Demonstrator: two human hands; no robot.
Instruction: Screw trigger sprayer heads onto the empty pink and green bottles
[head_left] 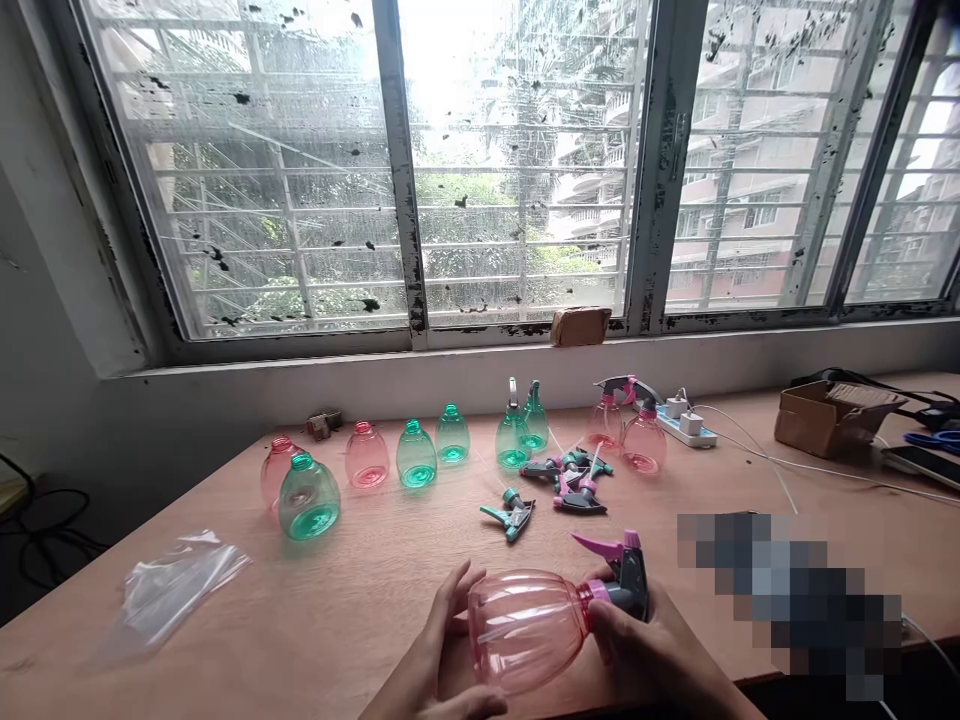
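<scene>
A clear pink spray bottle (529,625) lies sideways between my hands over the near edge of the table, its base to the left. My left hand (442,650) cups the base, thumb below and fingers behind it. At the neck, my right hand (652,635) grips the pink collar of the grey-and-pink trigger head (630,580), which is seated on the bottle. Beyond them, a green-and-grey trigger head (511,515) lies loose. Several more sprayer heads (581,495) are heaped to its right, some with pink parts.
Headless green bottles (310,500) and pink bottles (367,458) stand at left. Green bottles (513,440) and pink bottles (643,445) with heads stand farther right. A plastic bag (176,590) lies left; a power strip (686,428), cables and a cardboard box (832,420) sit right.
</scene>
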